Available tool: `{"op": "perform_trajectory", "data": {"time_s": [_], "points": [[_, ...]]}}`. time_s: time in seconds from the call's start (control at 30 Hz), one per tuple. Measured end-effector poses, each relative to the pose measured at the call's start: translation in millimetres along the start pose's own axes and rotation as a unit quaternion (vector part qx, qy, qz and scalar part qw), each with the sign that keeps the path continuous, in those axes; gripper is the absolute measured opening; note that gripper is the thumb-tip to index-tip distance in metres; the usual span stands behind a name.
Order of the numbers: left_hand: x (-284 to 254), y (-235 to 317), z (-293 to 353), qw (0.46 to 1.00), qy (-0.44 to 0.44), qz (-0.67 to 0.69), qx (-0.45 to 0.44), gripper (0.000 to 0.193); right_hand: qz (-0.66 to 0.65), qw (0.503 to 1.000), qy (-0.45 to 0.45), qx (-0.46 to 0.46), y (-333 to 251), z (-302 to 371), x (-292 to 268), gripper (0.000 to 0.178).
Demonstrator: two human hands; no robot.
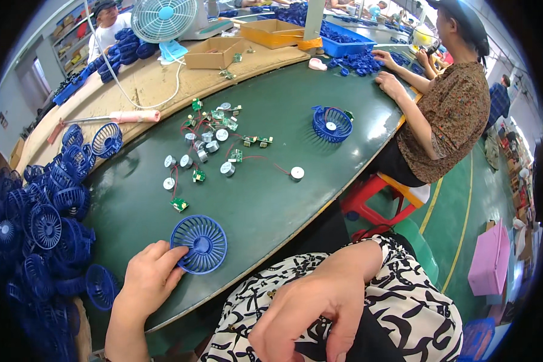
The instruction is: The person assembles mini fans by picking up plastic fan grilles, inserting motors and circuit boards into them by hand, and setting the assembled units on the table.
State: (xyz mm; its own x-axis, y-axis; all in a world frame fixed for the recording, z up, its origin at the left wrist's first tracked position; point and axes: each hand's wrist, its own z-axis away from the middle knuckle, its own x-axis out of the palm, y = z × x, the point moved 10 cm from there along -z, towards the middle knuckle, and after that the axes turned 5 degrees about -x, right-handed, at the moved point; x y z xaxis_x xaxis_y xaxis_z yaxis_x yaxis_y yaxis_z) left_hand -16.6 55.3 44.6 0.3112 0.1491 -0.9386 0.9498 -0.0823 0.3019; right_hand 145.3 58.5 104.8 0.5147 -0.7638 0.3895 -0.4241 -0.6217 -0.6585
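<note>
My left hand pinches the near-left rim of a round blue plastic fan grille at the table's near edge. Its slotted face and solid hub show. Over my patterned clothing, my right hand hangs with fingers loosely bent and the thumb apart. Nothing shows between them, though some fingertips are cut off by the lower edge. Beyond the grille lie several small silver motors wired in red to green circuit boards. One wired motor lies apart to the right.
Many blue grilles are heaped at the left. A grille with a motor inside sits on the green table towards a seated co-worker. A pink-handled tool, an open cardboard box and a desk fan are farther back.
</note>
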Motion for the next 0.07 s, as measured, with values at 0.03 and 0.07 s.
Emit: {"op": "perform_trajectory", "data": {"time_s": [0.03, 0.07], "points": [[-0.2, 0.5, 0.8, 1.000, -0.003, -0.006, 0.001, 0.035, -0.011, 1.000, -0.006, 0.015, 5.4, -0.5, -0.2, 0.044], [-0.3, 0.6, 1.5, 1.000, -0.006, -0.005, 0.002, 0.035, -0.016, 1.000, -0.006, 0.016, 7.6, -1.6, -0.8, 0.044]]}}
